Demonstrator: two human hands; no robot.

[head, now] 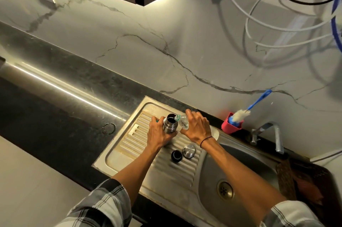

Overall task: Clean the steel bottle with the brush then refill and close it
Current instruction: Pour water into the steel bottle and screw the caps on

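Water bottle tipped over the open steel bottle at the sink.

Both forearms reach forward from checked sleeves over the ribbed draining board (140, 141). The left hand (158, 133) wraps its fingers round the steel bottle (169, 123), which stands upright and uncapped on the board. The right hand (197, 128), wrist bent and a dark band round it, grips a clear plastic bottle (183, 121) tilted so that its mouth sits right at the steel bottle's opening. Just nearer the person on the board lie a black stopper (176, 155) and a steel cap (189, 150), side by side and apart from the hands. The brush (246, 111) stands head-down in a red holder (230, 125) against the wall, beside the tap (272, 134), on the dark desk (55, 108).
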